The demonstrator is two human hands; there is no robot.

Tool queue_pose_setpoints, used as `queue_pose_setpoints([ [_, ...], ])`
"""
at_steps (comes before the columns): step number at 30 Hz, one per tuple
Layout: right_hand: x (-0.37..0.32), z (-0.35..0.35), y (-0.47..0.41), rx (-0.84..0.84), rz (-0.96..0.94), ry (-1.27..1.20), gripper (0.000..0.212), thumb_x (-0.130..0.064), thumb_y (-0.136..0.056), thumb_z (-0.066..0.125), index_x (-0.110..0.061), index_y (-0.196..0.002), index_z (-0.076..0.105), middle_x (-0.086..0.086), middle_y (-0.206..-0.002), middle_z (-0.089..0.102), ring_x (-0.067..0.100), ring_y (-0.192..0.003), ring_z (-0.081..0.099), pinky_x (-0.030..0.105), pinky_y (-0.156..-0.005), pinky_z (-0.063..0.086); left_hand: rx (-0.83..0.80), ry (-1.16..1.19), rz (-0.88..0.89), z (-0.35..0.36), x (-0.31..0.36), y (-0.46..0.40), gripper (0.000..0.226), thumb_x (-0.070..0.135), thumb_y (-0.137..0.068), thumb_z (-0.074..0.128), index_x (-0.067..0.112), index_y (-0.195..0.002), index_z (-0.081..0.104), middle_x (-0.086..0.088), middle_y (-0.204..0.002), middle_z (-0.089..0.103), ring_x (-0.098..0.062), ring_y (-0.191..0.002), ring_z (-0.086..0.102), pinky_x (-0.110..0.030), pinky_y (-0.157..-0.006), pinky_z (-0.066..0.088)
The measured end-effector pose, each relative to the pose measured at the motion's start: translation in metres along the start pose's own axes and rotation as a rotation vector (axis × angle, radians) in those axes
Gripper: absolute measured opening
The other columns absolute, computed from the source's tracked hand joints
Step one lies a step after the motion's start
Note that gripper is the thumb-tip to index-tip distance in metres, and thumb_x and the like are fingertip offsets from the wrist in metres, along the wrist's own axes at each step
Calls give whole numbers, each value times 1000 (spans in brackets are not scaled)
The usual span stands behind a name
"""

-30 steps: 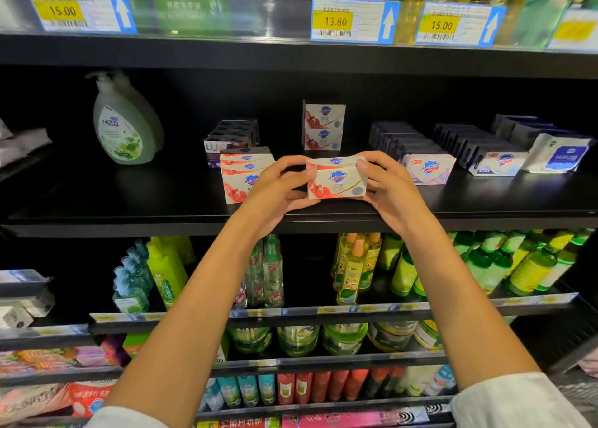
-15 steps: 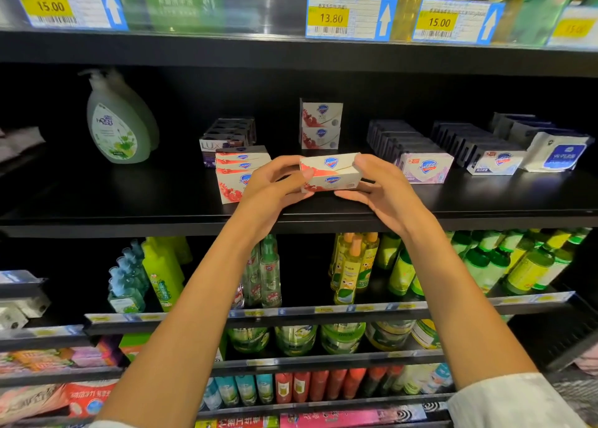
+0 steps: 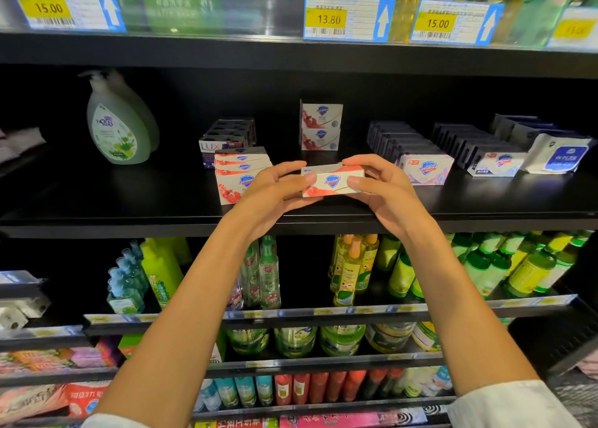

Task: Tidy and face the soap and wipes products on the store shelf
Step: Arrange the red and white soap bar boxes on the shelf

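Two bare forearms reach forward and upward, wrists close together. The left hand and right hand face each other, fingers curled in a pinch.

the person is wearing a pale, off-white long-sleeved top, with both sleeves sitting far back so that both forearms are showing bare from cuff to wrist. the right sleeve is showing at about 4 o'clock in the head view as a soft, loosely folded cuff of plain cloth, while the left sleeve is peeking in at about 7 o'clock as only a thin sliver at the bottom edge. the left hand and the right hand are wearing no rings, watch, bracelet or gloves, and the fingernails are looking short and plain.
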State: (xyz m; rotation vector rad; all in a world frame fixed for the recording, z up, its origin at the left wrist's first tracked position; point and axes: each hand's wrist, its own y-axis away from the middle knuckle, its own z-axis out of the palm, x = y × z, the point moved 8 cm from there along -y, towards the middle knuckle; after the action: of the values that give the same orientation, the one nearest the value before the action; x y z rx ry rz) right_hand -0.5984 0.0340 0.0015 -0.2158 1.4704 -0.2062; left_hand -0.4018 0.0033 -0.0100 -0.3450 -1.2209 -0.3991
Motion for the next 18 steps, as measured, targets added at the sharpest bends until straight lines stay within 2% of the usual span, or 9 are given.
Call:
queue_pose_setpoints([
  [4,0,3,0,-15,11,-2,42,-5,-95,72,-14,-135,65,14,-132,67,27,-127,65,52,-105,55,-2,5,28,-4,0,-2,63,7,-83,78,1,-140,54,-20,-133,68,-32,-120,70,-44,-101,59],
  [8,2,6,-1,-14,82,-96,43,-17,-100,67,-16,-143,58,14,-130,70,32,-122,69,51,-96,60,3,-19,70,-7,2,-3,56,-1,-85,76,4,-137,56,-18,-135,66,-30,-123,69,-45,-101,58],
  [13,5,5,-1,20,145,-98,41,-21,-101,67,-12,-140,60,18,-124,73,39,-112,73,50,-86,64,-13,-113,115,-7,2,-4,55,-9,-89,72,9,-138,57,-12,-139,63,-27,-129,64,-48,-102,57],
  [18,4,7,1,28,141,-50,37,-12,-98,70,-8,-134,64,17,-119,76,34,-111,74,45,-82,66,-42,-142,119,-9,2,-3,66,-13,-86,73,13,-144,53,-12,-145,58,-31,-129,64,-49,-102,56],
])
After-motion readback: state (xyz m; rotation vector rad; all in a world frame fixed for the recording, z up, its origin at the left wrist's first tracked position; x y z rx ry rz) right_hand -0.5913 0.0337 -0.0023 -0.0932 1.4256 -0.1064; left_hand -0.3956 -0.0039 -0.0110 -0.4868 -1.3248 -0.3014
